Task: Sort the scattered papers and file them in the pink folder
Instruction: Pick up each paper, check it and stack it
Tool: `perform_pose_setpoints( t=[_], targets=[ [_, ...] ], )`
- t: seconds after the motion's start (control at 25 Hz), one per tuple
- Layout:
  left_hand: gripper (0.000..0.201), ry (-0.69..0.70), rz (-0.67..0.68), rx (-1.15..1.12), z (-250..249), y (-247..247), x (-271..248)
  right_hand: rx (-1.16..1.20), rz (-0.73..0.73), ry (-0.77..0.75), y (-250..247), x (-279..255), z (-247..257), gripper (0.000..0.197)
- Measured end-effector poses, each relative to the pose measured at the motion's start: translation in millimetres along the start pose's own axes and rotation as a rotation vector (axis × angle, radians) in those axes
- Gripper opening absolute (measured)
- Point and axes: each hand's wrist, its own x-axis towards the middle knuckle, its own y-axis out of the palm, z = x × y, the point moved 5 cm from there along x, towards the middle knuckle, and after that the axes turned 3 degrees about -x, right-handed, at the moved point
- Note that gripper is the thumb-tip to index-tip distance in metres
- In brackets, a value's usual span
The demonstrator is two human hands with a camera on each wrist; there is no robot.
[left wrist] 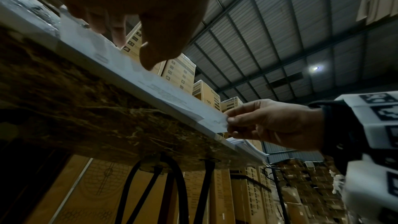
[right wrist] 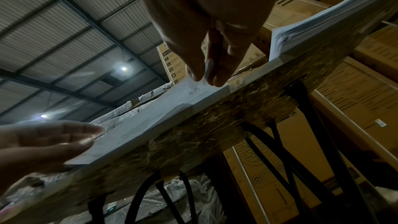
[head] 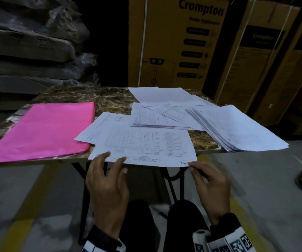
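Pinching the near right corner of a printed white sheet (head: 142, 142) overhanging the marble-patterned table (head: 110, 99), the right hand (head: 210, 186) grips it; the left hand (head: 108, 186) rests spread fingers on its left edge. A flat pink folder (head: 42, 131) lies closed left of the scattered papers (head: 192, 113).

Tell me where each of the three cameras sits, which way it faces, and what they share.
Head: worn high, looking down at the table; both hands and knees show.
Left wrist: below the table edge, facing up at the left hand; the right hand shows too.
Right wrist: also low, facing up at the right hand's fingers.
Shared: the printed sheet overhanging the near edge, right hand pinching its corner.
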Motion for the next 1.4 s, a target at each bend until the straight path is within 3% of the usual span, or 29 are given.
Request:
perform_pose_setpoints(
  t=[0.12,0.36,0.56,0.68,0.84,1.08,1.2,1.4],
  targets=[
    [0.033,-0.061,0.003,-0.116,-7,-5,-15,0.029,0.025,-0.012,7,-15,18,0.022],
    [0.052,-0.3,0.301,-0.449,-14,5,-27,0.139,0.109,-0.033,23,-35,41,0.017],
    [0.06,-0.384,0.48,-0.627,-15,21,-31,0.167,0.189,-0.005,33,-41,50,0.018],
    [0.053,-0.455,0.355,-0.663,-10,23,-28,0.236,0.218,0.057,32,-41,54,0.016],
    [0.023,-0.582,0.094,-0.666,3,5,-26,0.31,0.11,0.205,23,-38,50,0.014],
    [0.037,-0.62,0.003,-0.653,30,-25,-23,0.26,0.046,0.374,26,-43,31,0.022],
    [0.045,-0.646,-0.054,-0.59,49,-43,-14,0.166,0.101,0.32,32,-38,30,0.027],
    [0.05,-0.746,-0.092,-0.657,76,-75,2,-0.199,0.321,0.027,52,-11,31,0.021]
  ],
)
